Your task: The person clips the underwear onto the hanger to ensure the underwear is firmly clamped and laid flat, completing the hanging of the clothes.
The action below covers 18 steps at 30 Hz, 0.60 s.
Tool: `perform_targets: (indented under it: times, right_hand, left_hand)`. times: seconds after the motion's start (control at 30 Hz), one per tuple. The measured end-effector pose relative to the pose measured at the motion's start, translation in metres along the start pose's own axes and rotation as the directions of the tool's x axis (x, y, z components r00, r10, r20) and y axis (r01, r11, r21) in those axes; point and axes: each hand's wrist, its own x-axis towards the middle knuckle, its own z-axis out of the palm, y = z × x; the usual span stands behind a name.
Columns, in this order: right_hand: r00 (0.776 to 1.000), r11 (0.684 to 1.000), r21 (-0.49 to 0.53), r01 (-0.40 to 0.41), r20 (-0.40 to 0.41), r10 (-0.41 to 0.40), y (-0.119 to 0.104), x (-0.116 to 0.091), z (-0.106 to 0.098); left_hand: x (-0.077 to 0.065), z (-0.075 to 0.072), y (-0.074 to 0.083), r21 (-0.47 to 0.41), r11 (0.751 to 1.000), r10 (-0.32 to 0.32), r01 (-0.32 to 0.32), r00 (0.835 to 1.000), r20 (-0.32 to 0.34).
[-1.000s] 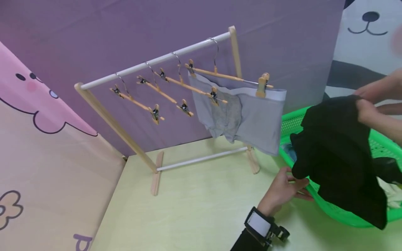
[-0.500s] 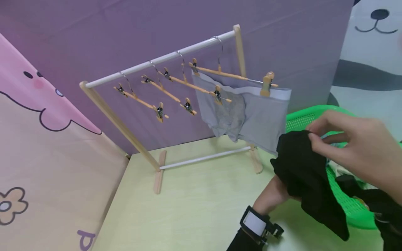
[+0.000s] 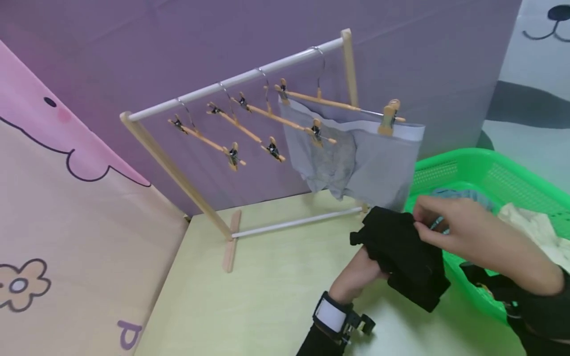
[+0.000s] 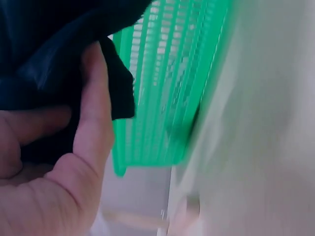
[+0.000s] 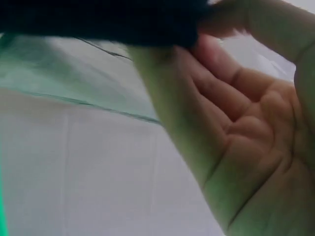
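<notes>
Head view, cloth: the black cloth [image 3: 409,252] hung bunched above the table [image 3: 267,296], between the rack [image 3: 178,175] and the basket [image 3: 472,154].
Head view, right hand: the right hand [image 3: 465,225] pinched the cloth's upper edge between thumb and fingertips.
Head view, left hand: the left hand [image 3: 362,272] reached under the cloth, most of its fingers hidden there.
Head view, shorts: the grey shorts [image 3: 383,160] hung clipped at the rack's right end, their hem near the cloth; a swing of either hand could have knocked them.
Left wrist view, grip: thumb and a finger bent round the dark folds, the basket close behind; a low pull could have snagged cloth on its rim.
Right wrist view, pinch: the fingertips met at the cloth's edge, the other fingers loosely bent.
Right wrist view, risk: so narrow a hold could have let the edge slip, if the left hand tugged or the folds' weight dragged.
</notes>
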Motion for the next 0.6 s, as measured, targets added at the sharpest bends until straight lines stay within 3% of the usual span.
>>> perform_targets:
  times: [0.17,0.23,0.3,0.4,0.47,0.6]
  right_hand:
    - [0.979,0.997,-0.001,-0.079,0.190,0.078,0.011,-0.001,0.018]
    - [0.963,0.996,0.000,-0.094,0.252,0.091,0.016,0.001,0.027]
    - [0.949,0.995,0.002,-0.102,0.300,0.097,0.019,0.005,0.036]
    - [0.942,0.994,-0.021,-0.104,0.320,0.105,0.018,0.010,0.047]
    - [0.949,0.994,-0.043,-0.098,0.297,0.106,0.013,0.011,0.051]
    - [0.964,0.993,0.002,-0.120,0.239,0.116,0.001,0.013,0.057]
  left_hand:
    - [-0.009,-0.024,-0.001,0.094,0.994,-0.049,0.051,0.998,-0.028]
    - [-0.012,-0.035,0.000,0.165,0.983,-0.086,0.087,0.996,-0.012]
    - [-0.015,-0.045,0.001,0.205,0.977,-0.068,0.060,0.997,0.031]
    - [-0.015,-0.056,0.003,0.184,0.983,0.000,-0.014,0.997,0.077]
    - [-0.015,-0.059,0.003,0.167,0.985,0.027,-0.033,0.999,0.042]
    - [-0.015,-0.062,0.005,0.192,0.980,-0.038,0.056,0.995,-0.097]
